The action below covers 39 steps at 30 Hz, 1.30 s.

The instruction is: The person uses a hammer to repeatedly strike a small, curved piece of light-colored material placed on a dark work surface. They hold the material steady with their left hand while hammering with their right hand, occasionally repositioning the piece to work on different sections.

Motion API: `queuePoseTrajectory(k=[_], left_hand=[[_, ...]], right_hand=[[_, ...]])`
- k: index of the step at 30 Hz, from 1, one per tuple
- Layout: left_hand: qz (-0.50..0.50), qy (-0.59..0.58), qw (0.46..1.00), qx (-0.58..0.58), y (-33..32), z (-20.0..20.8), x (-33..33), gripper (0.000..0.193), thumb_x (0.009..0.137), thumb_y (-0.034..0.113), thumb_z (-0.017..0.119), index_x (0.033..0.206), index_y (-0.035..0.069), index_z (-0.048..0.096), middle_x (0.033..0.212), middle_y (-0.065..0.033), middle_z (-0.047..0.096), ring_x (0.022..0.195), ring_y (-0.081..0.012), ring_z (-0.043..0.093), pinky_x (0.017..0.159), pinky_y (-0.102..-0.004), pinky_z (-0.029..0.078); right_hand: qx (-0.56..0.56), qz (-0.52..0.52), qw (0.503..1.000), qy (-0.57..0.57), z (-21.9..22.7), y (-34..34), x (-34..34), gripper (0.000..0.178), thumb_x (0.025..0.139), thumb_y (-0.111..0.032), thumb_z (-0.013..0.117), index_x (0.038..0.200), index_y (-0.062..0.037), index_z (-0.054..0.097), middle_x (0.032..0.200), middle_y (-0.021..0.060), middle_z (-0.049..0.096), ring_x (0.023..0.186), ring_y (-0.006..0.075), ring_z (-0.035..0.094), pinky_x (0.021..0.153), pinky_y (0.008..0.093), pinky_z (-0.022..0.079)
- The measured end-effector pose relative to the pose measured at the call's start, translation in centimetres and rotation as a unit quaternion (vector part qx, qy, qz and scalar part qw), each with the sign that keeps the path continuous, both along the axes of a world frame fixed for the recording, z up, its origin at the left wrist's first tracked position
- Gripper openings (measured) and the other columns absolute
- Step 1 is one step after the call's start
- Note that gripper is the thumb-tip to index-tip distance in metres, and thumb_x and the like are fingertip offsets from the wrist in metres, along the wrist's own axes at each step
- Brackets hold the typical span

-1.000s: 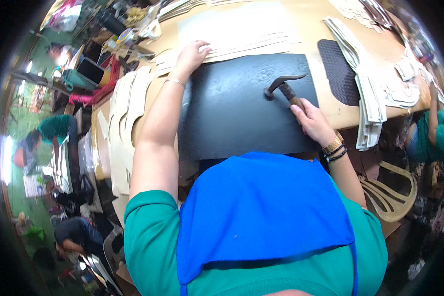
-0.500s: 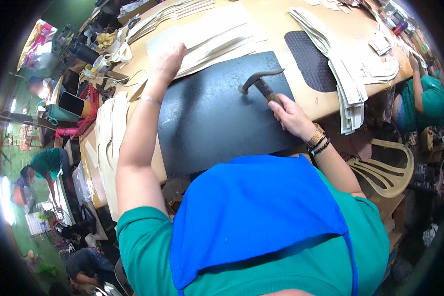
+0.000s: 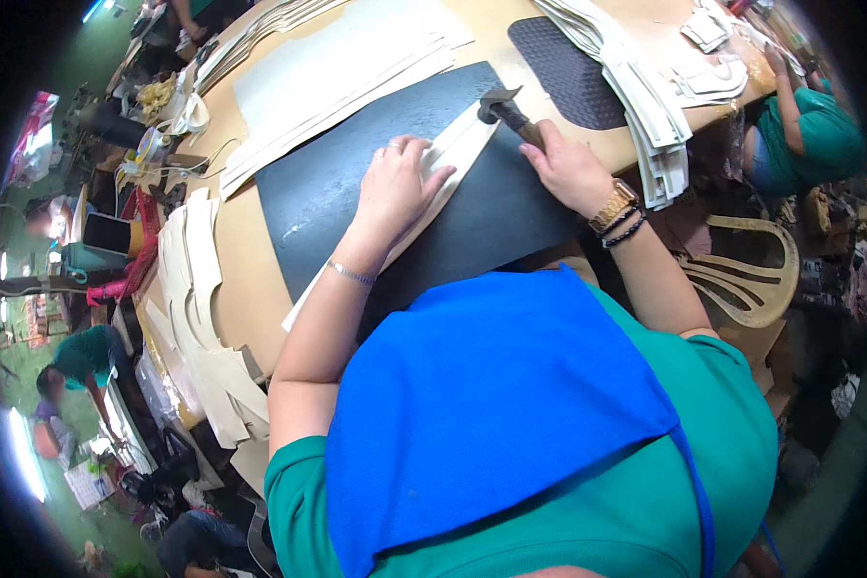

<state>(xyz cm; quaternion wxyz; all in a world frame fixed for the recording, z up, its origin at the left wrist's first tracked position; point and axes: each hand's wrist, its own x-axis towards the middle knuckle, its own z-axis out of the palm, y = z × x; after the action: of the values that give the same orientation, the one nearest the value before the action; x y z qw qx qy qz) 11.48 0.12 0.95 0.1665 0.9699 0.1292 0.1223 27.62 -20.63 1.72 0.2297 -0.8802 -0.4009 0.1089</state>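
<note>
A long white strip of sheet material lies slantwise on the black mat. My left hand rests on top of it, thumb spread away from the bent fingers. The strip's near end passes under my left forearm. My right hand is closed round the handle of a hammer. The hammer's dark, curved head is at the strip's far end, touching it or just above; I cannot tell which.
White sheets lie stacked beyond the mat. Cut white pieces hang over the table's left edge and right edge. A dark textured pad lies far right. A plastic chair and a co-worker are at the right.
My left hand has come from the sheet stack to the mat, where a white strip now lies under it. The hammer has moved up to the strip's far end.
</note>
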Motion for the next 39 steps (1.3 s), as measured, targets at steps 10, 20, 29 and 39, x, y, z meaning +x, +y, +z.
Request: queuePoseTrajectory(k=[10,20,29,39], left_hand=[[0.052,0.033,0.974,-0.217,1.3,-1.3,6.9,0.037,0.083,0.031,0.066,0.110,0.006,0.071,0.101,-0.0177,0.071,0.095,-0.0325,0.068,0.086,-0.0402,0.052],[-0.024,-0.032,0.995,-0.092,1.1,-2.9,7.7,0.022,0.085,0.018,0.065,0.101,0.005,0.072,0.097,-0.0118,0.068,0.087,-0.0293,0.067,0.079,-0.0356,0.054],[-0.018,-0.002,0.988,-0.155,1.9,-2.2,5.4,0.019,0.086,0.017,0.062,0.097,0.004,0.072,0.096,-0.0144,0.066,0.087,-0.0329,0.065,0.081,-0.0396,0.053],[-0.046,0.036,0.990,-0.125,2.3,-1.5,3.6,0.025,0.080,0.010,0.059,0.101,0.006,0.072,0.102,-0.0178,0.065,0.096,-0.0357,0.063,0.087,-0.0420,0.051]], right_hand=[[0.019,-0.011,0.999,0.025,-1.0,0.2,-0.1,0.038,0.097,-0.032,0.053,0.109,0.0030,0.045,0.081,0.0327,0.063,0.081,0.0492,0.063,0.072,0.0545,0.050],[0.051,0.037,0.997,-0.053,0.5,1.1,1.3,0.036,0.098,-0.036,0.051,0.109,-0.0026,0.047,0.087,0.0264,0.065,0.082,0.0453,0.064,0.070,0.0533,0.050],[-0.074,0.093,0.990,-0.082,2.0,2.7,2.7,0.031,0.099,-0.034,0.050,0.107,-0.0046,0.046,0.085,0.0238,0.065,0.081,0.0443,0.064,0.069,0.0514,0.049],[0.037,0.126,0.991,0.031,0.5,2.6,2.2,0.036,0.100,-0.037,0.049,0.112,-0.0035,0.049,0.084,0.0231,0.063,0.083,0.0419,0.063,0.072,0.0463,0.048]])
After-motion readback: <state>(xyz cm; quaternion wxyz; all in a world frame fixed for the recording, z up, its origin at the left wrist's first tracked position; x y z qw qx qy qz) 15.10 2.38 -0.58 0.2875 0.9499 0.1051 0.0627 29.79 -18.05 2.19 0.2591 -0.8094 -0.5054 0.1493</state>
